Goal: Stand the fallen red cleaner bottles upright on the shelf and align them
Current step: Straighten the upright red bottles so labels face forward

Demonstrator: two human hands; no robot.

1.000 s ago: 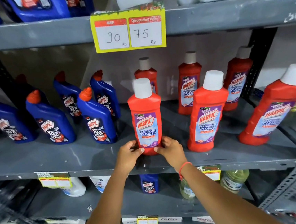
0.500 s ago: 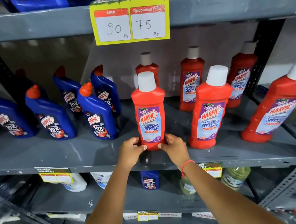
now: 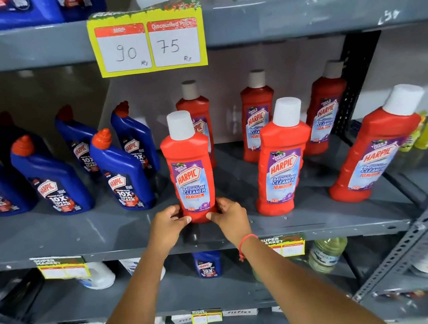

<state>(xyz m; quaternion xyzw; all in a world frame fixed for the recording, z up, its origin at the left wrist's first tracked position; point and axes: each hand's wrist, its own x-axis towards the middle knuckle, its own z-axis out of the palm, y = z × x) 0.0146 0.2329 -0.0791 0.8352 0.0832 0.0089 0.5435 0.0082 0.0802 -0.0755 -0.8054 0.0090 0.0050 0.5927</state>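
Head view: both hands' fingers still pinch the red bottle (image 3: 191, 169) base, now slightly farther back.

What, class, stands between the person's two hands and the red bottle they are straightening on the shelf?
Nothing visible. The left hand and the right hand both touch the base of the front red bottle, which stands upright on the grey shelf, apart from the neighbouring red bottle.

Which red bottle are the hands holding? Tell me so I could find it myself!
Find the yellow price sign saying 90 and 75, then look straight down to the grey shelf. The held red bottle stands at the front, beside the blue bottles. It is the only one with a left hand and right hand gripping its base.
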